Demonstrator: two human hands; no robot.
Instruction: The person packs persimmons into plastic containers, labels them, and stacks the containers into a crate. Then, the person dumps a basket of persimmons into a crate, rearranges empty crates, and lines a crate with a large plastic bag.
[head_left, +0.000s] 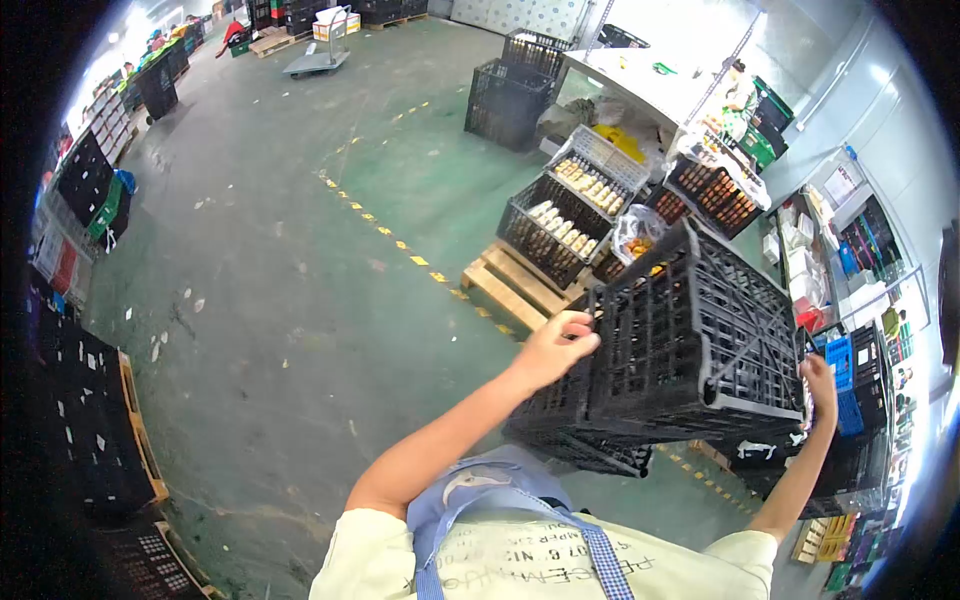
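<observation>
A black plastic crate (690,330) is tilted in front of me, its slatted side and base facing up toward the camera. My left hand (562,345) is at its left edge with the fingers curled. My right hand (818,380) is at the crate's right edge, fingers bent against it. More black crate (555,405) shows below and to the left of the tilted one. Just beyond stand a black crate of pale packed items (560,232) and a grey crate of similar items (598,180).
A wooden pallet (512,290) lies under the crates ahead. Yellow floor tape (418,261) crosses the green floor (270,260). Dark stacked crates (85,420) line the left side. A white table (650,75) stands ahead; shelving (800,255) is at right.
</observation>
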